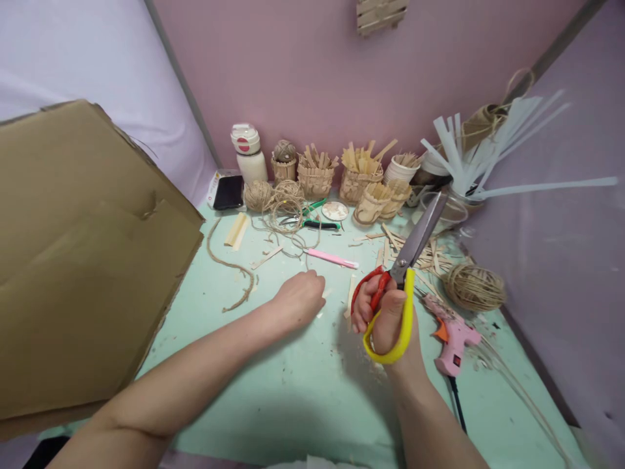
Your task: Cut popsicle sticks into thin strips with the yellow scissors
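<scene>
the right hand (385, 319) clasps the scissors (409, 259), blades shut, just left of the pink glue gun (454, 339). farther left, the left hand (300, 299) lies curled on the table (293, 391); whether it holds anything cannot be told. cut wood scraps (430, 257) lie behind the gun.

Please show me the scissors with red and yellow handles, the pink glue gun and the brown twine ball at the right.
Scissors with red and yellow handles (403, 267): head view, on the pivot.
Pink glue gun (453, 335): head view, on the body.
Round ball of brown twine (474, 286): head view, on its middle.
</scene>
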Demonstrator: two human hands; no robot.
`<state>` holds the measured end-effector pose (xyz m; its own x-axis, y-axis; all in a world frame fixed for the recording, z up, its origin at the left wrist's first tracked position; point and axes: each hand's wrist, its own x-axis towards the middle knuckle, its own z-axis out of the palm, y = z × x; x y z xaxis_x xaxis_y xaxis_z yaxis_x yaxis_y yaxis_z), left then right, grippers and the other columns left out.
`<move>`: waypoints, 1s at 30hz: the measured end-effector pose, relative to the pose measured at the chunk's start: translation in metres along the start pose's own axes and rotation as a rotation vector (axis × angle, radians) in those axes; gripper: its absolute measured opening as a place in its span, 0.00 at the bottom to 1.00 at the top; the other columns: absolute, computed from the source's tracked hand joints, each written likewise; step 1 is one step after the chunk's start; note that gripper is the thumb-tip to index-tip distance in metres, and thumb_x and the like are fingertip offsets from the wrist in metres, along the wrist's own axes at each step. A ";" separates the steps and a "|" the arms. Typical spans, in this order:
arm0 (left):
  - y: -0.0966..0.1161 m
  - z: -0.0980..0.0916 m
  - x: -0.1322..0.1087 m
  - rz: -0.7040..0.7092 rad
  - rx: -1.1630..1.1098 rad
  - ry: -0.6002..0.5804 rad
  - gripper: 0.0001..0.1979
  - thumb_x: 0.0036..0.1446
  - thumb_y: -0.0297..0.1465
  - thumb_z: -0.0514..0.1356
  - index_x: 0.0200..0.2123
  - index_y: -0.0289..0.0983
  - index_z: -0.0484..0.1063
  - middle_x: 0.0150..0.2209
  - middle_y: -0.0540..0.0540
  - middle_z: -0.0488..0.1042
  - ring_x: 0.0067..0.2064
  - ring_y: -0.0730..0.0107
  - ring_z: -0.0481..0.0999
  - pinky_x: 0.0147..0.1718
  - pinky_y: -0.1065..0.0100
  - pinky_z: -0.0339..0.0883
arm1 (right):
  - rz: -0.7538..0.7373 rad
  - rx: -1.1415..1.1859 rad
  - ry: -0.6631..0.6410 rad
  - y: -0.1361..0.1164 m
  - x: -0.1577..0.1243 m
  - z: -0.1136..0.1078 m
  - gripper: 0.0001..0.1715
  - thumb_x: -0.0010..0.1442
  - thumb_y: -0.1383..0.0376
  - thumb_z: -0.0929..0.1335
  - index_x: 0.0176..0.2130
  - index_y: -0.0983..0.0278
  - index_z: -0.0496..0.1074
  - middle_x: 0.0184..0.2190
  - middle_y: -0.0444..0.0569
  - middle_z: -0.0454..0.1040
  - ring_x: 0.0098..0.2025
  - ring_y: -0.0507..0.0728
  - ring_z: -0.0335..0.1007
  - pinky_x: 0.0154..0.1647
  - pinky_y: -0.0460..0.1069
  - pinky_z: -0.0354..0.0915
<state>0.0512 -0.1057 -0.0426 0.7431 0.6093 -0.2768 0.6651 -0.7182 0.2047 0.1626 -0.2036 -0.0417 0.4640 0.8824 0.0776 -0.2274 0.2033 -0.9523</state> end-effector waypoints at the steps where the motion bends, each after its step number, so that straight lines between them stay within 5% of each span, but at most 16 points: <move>1: -0.001 0.004 0.002 0.001 -0.001 0.007 0.11 0.54 0.29 0.52 0.36 0.33 0.72 0.37 0.36 0.74 0.39 0.57 0.74 0.35 0.63 0.63 | 0.003 -0.005 0.004 0.000 0.000 0.000 0.30 0.53 0.36 0.61 0.31 0.60 0.58 0.14 0.33 0.55 0.12 0.47 0.49 0.10 0.43 0.56; 12: -0.005 0.008 0.004 0.033 -0.133 -0.039 0.11 0.52 0.26 0.50 0.35 0.37 0.71 0.34 0.41 0.76 0.36 0.61 0.74 0.31 0.67 0.61 | 0.012 -0.004 -0.038 0.003 -0.001 -0.001 0.29 0.55 0.38 0.61 0.31 0.60 0.58 0.15 0.33 0.54 0.12 0.46 0.49 0.11 0.43 0.55; 17: -0.017 -0.016 0.002 0.062 -0.396 -0.008 0.12 0.52 0.29 0.53 0.38 0.37 0.73 0.35 0.44 0.76 0.37 0.65 0.73 0.33 0.69 0.60 | 0.012 -0.047 -0.067 0.000 -0.002 0.000 0.29 0.55 0.37 0.60 0.31 0.60 0.57 0.15 0.33 0.54 0.12 0.46 0.49 0.12 0.44 0.55; 24: -0.044 -0.062 -0.012 0.036 -0.907 0.045 0.11 0.52 0.38 0.56 0.34 0.37 0.70 0.27 0.51 0.68 0.29 0.74 0.65 0.27 0.73 0.58 | 0.115 -0.390 -0.211 -0.001 -0.005 -0.001 0.30 0.54 0.36 0.58 0.30 0.59 0.56 0.16 0.36 0.56 0.14 0.49 0.51 0.14 0.45 0.52; 30: -0.046 -0.074 -0.020 0.000 -1.051 0.068 0.09 0.48 0.35 0.58 0.31 0.37 0.69 0.26 0.52 0.66 0.28 0.75 0.64 0.27 0.73 0.58 | 0.152 -0.603 -0.393 0.005 -0.010 -0.004 0.32 0.56 0.35 0.54 0.32 0.60 0.57 0.23 0.41 0.64 0.21 0.51 0.57 0.21 0.46 0.56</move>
<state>0.0112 -0.0596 0.0231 0.7238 0.6504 -0.2303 0.3707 -0.0851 0.9248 0.1609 -0.2129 -0.0483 0.0979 0.9923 -0.0762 0.2979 -0.1023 -0.9491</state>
